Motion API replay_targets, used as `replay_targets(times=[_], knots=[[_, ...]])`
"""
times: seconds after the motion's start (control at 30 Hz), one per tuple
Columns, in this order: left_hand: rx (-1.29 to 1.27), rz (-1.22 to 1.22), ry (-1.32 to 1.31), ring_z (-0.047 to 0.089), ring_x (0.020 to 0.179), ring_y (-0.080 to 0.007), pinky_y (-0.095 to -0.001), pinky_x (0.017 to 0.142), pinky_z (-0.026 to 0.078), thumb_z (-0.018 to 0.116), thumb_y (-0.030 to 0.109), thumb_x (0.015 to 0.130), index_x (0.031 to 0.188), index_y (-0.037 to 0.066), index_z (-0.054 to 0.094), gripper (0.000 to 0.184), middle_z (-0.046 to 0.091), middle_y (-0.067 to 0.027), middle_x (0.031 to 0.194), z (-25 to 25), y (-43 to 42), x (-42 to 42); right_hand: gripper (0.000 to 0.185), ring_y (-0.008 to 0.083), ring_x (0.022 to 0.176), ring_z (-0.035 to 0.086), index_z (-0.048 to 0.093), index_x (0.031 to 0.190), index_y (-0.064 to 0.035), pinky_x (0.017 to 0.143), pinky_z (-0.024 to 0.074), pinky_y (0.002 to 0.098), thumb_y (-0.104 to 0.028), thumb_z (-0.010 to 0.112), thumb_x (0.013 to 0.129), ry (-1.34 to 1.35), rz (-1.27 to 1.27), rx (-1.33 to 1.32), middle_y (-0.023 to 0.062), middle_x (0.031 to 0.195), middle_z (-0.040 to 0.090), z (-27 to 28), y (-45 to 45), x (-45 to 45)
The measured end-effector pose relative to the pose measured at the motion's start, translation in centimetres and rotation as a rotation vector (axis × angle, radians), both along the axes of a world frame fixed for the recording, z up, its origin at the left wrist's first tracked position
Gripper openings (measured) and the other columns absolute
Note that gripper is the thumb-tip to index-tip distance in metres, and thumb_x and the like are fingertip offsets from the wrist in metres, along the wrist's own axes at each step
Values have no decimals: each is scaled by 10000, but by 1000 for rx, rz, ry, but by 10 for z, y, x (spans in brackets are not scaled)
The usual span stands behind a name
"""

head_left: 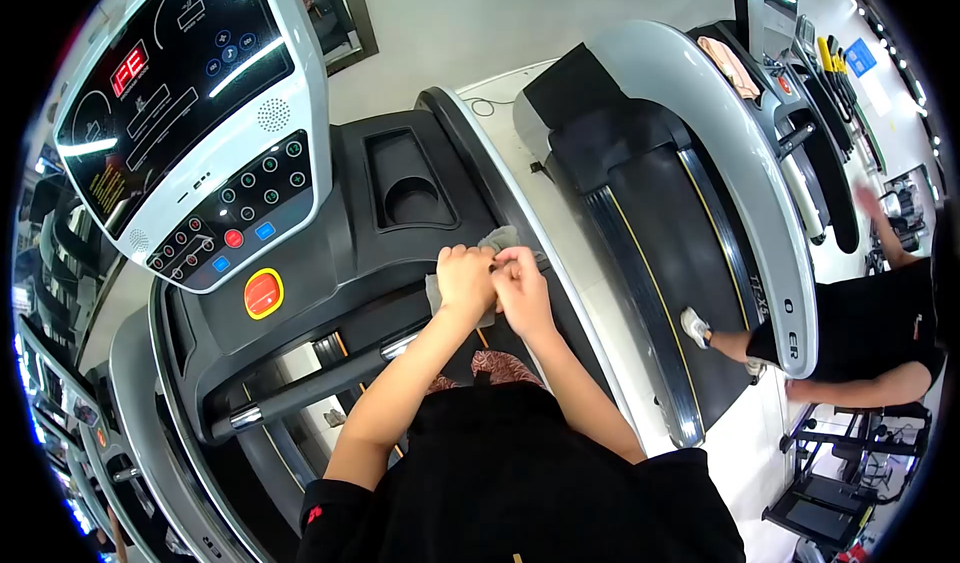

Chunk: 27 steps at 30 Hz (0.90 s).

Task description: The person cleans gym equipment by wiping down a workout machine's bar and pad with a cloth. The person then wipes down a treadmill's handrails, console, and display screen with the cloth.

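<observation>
Both hands meet over the right side of the treadmill's handrail and tray area. My left hand is closed in a fist, pressed on a grey cloth that shows above and to the left of it. My right hand touches its side, with curled fingers pinched together. What lies between the right fingertips is hidden. Just beyond the hands is a black cup holder in a recessed tray. The treadmill console stands at upper left, its display lit in red.
A red stop button with a yellow rim sits below the console. A black handlebar crosses in front of me. To the right is another treadmill, and a person in black stands beside it. More machines line the left edge.
</observation>
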<state>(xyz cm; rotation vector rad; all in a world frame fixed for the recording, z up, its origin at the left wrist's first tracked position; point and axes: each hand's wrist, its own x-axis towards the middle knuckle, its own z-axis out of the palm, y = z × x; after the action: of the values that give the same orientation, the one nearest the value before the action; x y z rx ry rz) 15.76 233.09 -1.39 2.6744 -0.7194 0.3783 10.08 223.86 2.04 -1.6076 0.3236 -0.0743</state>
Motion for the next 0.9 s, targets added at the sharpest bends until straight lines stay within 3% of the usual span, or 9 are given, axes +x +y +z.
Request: replay_targets(times=[0.13,0.23,0.3,0.4,0.5,0.53,0.7,0.8,0.9], knots=[[42,3,1,558,633,-197,-335,578,384,570,265,630,597,148,543,124,570,-25,607,-3,-11,6,143,178,558,564,501,833,-40,526,429,294,-127,585,757,-47,-88,-286,82,642,564,-3,-1,14],[60,-21,82,572,641,-188,-316,604,399,559,250,656,605,138,572,124,601,-35,630,7,-19,13,93,253,545,528,523,707,-95,513,428,340,-100,606,667,-421,-163,-639,50,611,517,4,18,19],[78,-18,168,567,620,-185,-314,584,397,559,243,642,582,150,563,111,593,-28,604,7,-19,18,87,249,517,502,527,671,-111,478,404,345,-83,606,647,-467,-241,-723,41,574,481,-6,23,28],[-40,-51,43,560,614,-191,-319,583,392,566,249,627,572,159,546,108,579,-26,593,-15,-19,26,81,237,496,487,534,658,-107,452,383,344,-73,606,641,-540,-292,-789,39,552,462,-16,21,41],[-66,-84,43,564,619,-190,-318,590,397,569,244,631,557,165,530,115,575,-27,588,-38,-17,40,69,231,481,474,539,642,-99,438,366,344,-62,598,639,-530,-298,-785,39,538,448,-14,20,52],[-116,-59,69,563,616,-183,-313,593,401,570,235,633,543,174,518,120,577,-21,586,-42,-19,47,240,222,439,410,367,549,-47,428,324,330,-5,581,648,-561,-316,-705,68,512,411,-14,21,56],[70,14,92,562,605,-168,-310,595,402,558,237,647,538,169,531,131,579,-3,580,-23,-16,62,133,224,442,408,479,589,-42,431,324,330,-18,586,664,-633,-285,-597,78,514,413,-24,16,80],[107,62,54,566,606,-165,-311,598,406,545,223,667,555,171,549,123,584,9,588,-32,-16,76,184,228,444,395,435,570,-48,434,313,340,-34,587,673,-900,-325,-467,80,507,398,-27,17,101],[41,98,-65,569,558,-191,-323,559,409,580,308,634,528,166,540,182,572,-25,553,-30,-17,82,286,229,447,386,335,549,-51,439,303,351,-55,584,690,-920,-312,-443,88,507,387,-31,17,108]])
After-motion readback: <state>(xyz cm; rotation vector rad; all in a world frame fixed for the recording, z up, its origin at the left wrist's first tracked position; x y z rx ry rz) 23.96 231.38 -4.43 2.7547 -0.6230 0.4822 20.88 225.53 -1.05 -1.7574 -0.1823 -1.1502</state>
